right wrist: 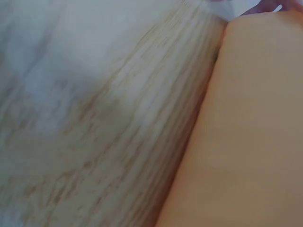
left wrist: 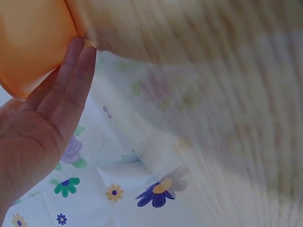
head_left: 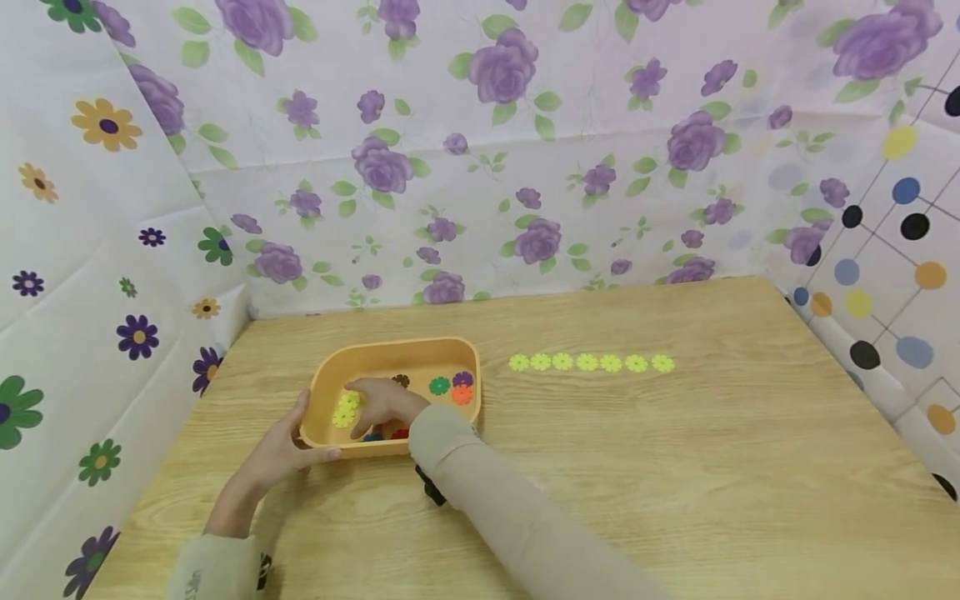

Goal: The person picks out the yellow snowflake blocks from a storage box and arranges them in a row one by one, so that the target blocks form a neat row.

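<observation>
On the table is an orange plastic tray with raised walls. My left hand holds its front left corner, thumb along the front wall and fingers at the left side. In the left wrist view, the left hand's fingers lie against the tray's outer wall. Inside the tray, my right hand reaches toward yellow flower-shaped discs at the left end, thumb and fingers spread apart. The right wrist view shows the tray's wall but not the right hand's fingers.
Also in the tray are a green disc, an orange disc, a purple disc, a brown disc and partly hidden blue and red ones. Several yellow discs form a row on the wooden table, right of the tray. Patterned sheets surround it.
</observation>
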The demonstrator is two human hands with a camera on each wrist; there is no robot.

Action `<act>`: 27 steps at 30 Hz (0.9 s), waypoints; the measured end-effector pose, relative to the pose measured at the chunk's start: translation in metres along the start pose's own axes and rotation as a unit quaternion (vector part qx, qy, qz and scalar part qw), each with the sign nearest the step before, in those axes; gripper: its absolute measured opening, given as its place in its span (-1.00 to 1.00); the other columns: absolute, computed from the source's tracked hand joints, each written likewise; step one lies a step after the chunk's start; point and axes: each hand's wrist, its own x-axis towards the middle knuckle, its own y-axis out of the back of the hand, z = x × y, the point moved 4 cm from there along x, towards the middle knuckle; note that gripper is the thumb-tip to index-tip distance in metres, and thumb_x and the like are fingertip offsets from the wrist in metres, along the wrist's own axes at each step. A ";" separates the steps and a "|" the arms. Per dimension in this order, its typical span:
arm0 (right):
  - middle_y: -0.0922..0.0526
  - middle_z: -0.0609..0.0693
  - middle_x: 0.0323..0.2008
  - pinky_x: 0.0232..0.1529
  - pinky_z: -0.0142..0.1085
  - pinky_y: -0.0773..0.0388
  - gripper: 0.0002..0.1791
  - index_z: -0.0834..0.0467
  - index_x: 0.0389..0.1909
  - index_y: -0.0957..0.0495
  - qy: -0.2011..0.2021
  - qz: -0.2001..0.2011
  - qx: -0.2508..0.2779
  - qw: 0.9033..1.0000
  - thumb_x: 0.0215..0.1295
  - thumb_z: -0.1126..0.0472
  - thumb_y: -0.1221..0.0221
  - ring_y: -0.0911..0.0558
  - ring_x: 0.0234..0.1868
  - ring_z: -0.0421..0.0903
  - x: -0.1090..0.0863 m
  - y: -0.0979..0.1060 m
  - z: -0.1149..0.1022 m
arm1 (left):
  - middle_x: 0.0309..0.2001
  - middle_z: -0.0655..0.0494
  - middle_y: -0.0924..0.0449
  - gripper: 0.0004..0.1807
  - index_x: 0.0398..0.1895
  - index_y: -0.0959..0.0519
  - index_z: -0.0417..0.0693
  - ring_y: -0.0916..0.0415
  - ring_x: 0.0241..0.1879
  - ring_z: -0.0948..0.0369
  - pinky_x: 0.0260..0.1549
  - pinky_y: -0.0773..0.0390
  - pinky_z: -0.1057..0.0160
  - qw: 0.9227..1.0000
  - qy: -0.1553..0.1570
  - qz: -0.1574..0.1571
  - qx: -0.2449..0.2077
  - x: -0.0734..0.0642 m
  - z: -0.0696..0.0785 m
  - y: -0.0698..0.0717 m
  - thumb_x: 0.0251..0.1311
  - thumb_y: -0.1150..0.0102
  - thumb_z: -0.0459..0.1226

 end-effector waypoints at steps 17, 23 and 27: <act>-0.35 -0.28 0.21 0.01 -0.44 -0.33 -0.47 -0.11 0.17 -0.44 0.069 0.015 -0.282 0.957 0.11 0.07 -0.24 -0.35 0.17 -0.23 0.011 0.002 0.008 | 0.37 -0.36 0.34 0.20 0.37 0.37 -0.35 0.03 0.28 -0.19 0.14 -0.13 -0.05 1.000 -0.007 -0.003 -0.010 0.000 0.004 0.000 -0.05 -0.36 -0.15; -0.56 -0.23 -0.01 -0.11 -0.46 -0.39 -0.57 -0.04 0.01 -0.58 0.078 0.068 -0.201 0.974 0.04 0.18 -0.29 -0.47 -0.03 -0.25 0.009 0.010 0.013 | 0.36 -0.39 0.31 0.18 0.37 0.36 -0.34 -0.25 0.14 -0.11 -0.17 -0.29 0.57 1.000 -0.008 -0.003 -0.011 -0.001 0.002 0.001 -0.03 -0.35 -0.15; -0.55 -0.22 0.00 -0.01 -0.42 -0.37 -0.51 -0.04 0.05 -0.55 0.080 0.072 -0.200 0.974 0.01 0.16 -0.33 -0.44 0.06 -0.24 0.012 0.009 0.015 | 0.36 -0.39 0.31 0.19 0.37 0.35 -0.35 -0.21 0.16 -0.11 -0.02 -0.33 0.35 1.000 -0.008 -0.003 0.000 -0.001 0.004 0.000 -0.03 -0.35 -0.13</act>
